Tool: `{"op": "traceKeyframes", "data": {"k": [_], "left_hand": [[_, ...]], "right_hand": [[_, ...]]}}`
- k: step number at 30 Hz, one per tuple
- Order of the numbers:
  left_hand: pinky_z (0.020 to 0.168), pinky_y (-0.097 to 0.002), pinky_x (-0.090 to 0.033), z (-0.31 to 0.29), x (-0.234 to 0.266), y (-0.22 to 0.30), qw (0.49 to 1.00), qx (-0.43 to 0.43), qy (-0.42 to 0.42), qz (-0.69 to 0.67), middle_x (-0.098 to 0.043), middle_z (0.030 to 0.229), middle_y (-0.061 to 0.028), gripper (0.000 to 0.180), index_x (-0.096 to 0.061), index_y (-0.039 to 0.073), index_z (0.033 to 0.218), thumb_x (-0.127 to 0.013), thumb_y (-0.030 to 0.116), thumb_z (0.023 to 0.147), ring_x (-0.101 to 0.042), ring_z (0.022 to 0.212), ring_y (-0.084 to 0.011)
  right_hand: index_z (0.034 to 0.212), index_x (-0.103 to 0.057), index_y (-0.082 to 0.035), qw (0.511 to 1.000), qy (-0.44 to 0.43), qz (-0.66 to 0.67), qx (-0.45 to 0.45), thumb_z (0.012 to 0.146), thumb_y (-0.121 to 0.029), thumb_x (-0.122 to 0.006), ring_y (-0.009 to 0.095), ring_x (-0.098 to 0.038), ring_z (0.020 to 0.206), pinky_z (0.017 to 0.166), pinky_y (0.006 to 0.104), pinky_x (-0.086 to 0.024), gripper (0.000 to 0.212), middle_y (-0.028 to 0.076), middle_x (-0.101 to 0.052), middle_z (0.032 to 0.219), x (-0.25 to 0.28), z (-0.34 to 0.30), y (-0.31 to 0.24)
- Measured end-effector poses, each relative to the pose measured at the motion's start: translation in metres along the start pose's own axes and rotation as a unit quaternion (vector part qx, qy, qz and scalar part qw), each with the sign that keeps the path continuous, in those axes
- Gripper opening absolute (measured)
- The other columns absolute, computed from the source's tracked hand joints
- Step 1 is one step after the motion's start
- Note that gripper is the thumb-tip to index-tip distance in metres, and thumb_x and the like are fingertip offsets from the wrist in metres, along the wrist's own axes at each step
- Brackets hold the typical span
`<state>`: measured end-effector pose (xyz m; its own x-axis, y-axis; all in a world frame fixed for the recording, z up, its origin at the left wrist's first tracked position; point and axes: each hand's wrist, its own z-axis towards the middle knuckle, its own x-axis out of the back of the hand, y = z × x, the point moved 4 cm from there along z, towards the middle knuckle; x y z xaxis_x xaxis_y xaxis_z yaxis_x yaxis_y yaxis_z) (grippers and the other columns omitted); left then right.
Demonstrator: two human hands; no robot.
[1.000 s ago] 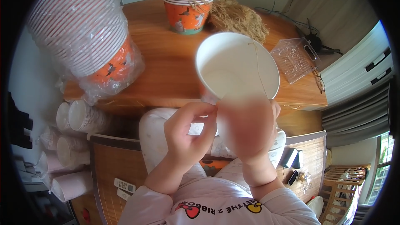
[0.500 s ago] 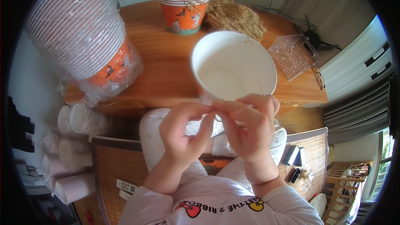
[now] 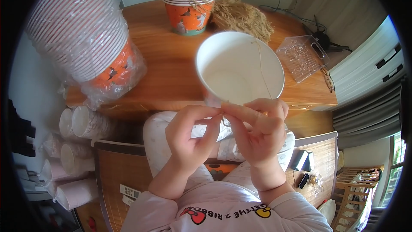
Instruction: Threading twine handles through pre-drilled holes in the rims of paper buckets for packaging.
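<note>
A large white-lined paper bucket (image 3: 221, 56) stands tilted at the near edge of the wooden table, its open mouth facing me. A thin tan cord (image 3: 261, 60) hangs from its far rim and runs down across the opening toward my right hand. At the near rim, my left hand (image 3: 186, 135) pinches with thumb and forefinger. Fingertip to fingertip with it, my right hand (image 3: 262, 131) pinches too, its other fingers curled. A small cord loop (image 3: 226, 121) shows just below the joined fingertips. My fingers hide how the cord meets the near rim.
Behind stands a stack of orange patterned buckets (image 3: 187, 17), with a heap of tan cords (image 3: 240, 17) beside it. A plastic-wrapped bucket stack (image 3: 81, 34) leans at left. A clear plastic basket (image 3: 300, 56) and eyeglasses (image 3: 328, 79) lie at right. White paper tubs (image 3: 79, 159) fill the lower left.
Both hands have shifted slightly, still pinching at the near rim. The small cord loop now shows more clearly beneath the fingertips. The bucket has moved very slightly left.
</note>
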<state>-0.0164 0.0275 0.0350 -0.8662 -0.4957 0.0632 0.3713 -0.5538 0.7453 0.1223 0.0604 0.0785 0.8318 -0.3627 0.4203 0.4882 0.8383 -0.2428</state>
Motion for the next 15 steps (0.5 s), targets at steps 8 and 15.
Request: {"op": "traceKeyframes", "data": {"k": [8, 15], "left_hand": [[0.065, -0.0216, -0.051, -0.0083, -0.0100, -0.0085, 0.958, 0.181, -0.053, -0.214, -0.064, 0.096, -0.0046, 0.010, -0.058, 0.000, 0.101, -0.060, -0.001, 0.092, -0.064, 0.088, -0.0102], [0.065, -0.0207, -0.049, -0.0106, -0.0093, -0.0093, 0.961, 0.173, -0.055, -0.210, -0.062, 0.096, -0.0045, 0.009, -0.056, 0.000, 0.102, -0.059, -0.001, 0.093, -0.064, 0.088, -0.0103]], "right_hand": [[0.093, -0.050, -0.013, 0.999, 0.013, 0.022, -0.020, 0.071, -0.004, -0.084, 0.014, -0.059, 0.083, 0.075, 0.0298, -0.036, 0.042, -0.007, -0.073, 0.096, -0.0014, -0.0043, 0.0043], [0.094, -0.045, -0.013, 1.000, -0.017, 0.008, -0.007, 0.072, -0.005, -0.082, 0.017, -0.058, 0.088, 0.078, 0.0319, -0.036, 0.044, -0.007, -0.074, 0.097, 0.0002, -0.0042, 0.0048]]}}
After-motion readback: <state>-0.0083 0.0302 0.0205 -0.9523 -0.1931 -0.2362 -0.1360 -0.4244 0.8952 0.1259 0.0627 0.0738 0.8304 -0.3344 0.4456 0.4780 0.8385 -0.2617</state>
